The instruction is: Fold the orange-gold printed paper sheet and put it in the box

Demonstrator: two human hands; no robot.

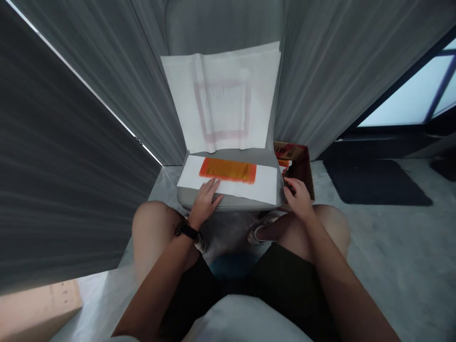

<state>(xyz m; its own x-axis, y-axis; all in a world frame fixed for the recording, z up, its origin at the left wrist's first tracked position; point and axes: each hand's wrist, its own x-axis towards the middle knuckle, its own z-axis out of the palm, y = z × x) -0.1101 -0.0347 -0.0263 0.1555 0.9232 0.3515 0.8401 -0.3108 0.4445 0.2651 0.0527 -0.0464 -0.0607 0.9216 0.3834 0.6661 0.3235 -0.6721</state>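
Note:
A white sheet of paper (263, 185) lies on the seat of a grey chair (231, 203), with an orange painted rectangle (228, 169) across its top. My left hand (205, 199) rests flat on the sheet's near left edge, fingers stretched out, a dark watch (185, 230) on the wrist. My right hand (298, 195) hovers at the chair's right edge beside a brown cardboard box (302, 166), fingers curled round something small and dark that I cannot make out. A second white sheet (223, 95) with a faint pink square leans against the chair's back.
Grey curtains (89, 118) close in on the left, behind and to the right. A dark mat (374, 183) lies on the grey floor at the right. My bare knees flank the chair. A wooden block (35, 308) sits at the bottom left.

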